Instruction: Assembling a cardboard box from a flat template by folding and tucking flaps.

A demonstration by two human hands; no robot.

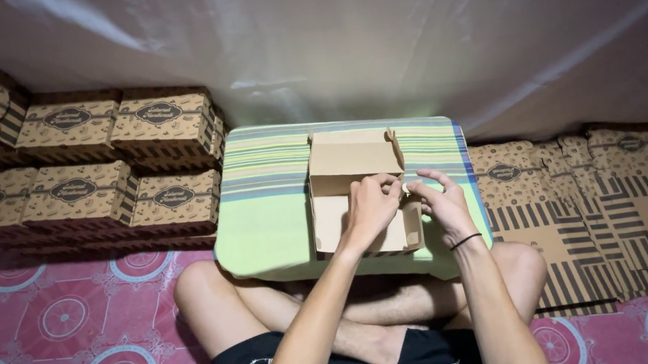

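While pinched on the half-folded brown box (pixel 356 194), both hands' fingers (pixel 386 185); patterned boxes (pixel 74 172) stacked left.

The half-folded box (pixel 356 194) is plain brown cardboard, matt and smooth inside. The folded boxes (pixel 71 151) stacked at the left are the same card, printed with dark patterns on a dull finish, as are the flat blanks (pixel 602 209) at the right, striped in black. The low desk (pixel 268 207) wears a striped woven cloth, soft and matt. The floor mat (pixel 64 332) looks like slightly glossy pink vinyl. The backdrop sheet (pixel 403 25) is shiny translucent plastic.
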